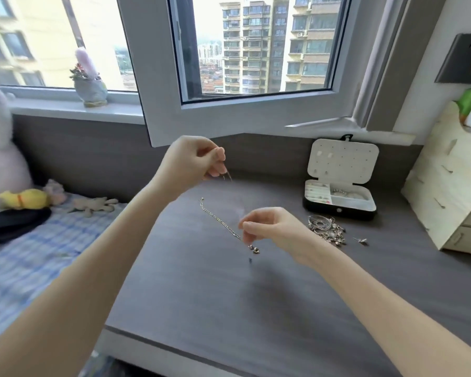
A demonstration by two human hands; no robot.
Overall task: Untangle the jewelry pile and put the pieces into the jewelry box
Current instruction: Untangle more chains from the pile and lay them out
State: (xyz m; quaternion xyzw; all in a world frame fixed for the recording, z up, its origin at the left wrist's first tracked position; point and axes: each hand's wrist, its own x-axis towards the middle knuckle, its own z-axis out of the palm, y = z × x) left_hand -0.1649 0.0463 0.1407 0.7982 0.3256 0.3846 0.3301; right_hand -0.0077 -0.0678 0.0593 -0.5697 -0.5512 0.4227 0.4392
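Grey wood-grain surface [229,308] below an open window [256,50], with a checked bed [25,254] to the left and a pale wooden organiser [446,191] at the right edge. Toward the back right, open jewelry box [340,205] with lid upright, tangled jewelry pile [327,229] just in front of it and one small loose piece [360,240] beside that. Over the middle, left grip [193,161] raised and closed in a pinch on a thin strand [228,174], right grip [267,227] lower, pinching a silver chain [220,221] with small beads [254,248] dangling beneath, chain's free end trailing leftward.
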